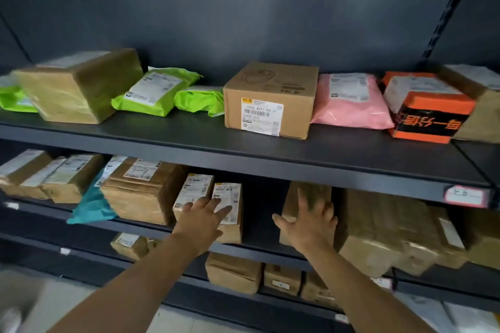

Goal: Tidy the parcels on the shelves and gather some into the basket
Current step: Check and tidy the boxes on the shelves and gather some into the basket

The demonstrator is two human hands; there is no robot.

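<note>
On the middle shelf (259, 247), my left hand (201, 217) lies with straight fingers on the front of a narrow brown parcel (232, 230) that carries a white label. My right hand (308, 220) presses with spread fingers against the front of an upright brown box (311, 194). A dark gap separates those two parcels. The upper shelf (189, 138) holds a taped brown box (81, 84), green mailers (154, 92), a labelled carton (270, 100), a pink mailer (351, 103) and an orange-black box (427, 113). No basket is in view.
More brown parcels and a teal mailer (92, 205) fill the middle shelf's left side; large taped boxes (384, 232) stand at its right. Small boxes (235, 272) sit on the lower shelf. A pink-edged tag (464, 196) marks the upper shelf's edge. Pale floor lies below.
</note>
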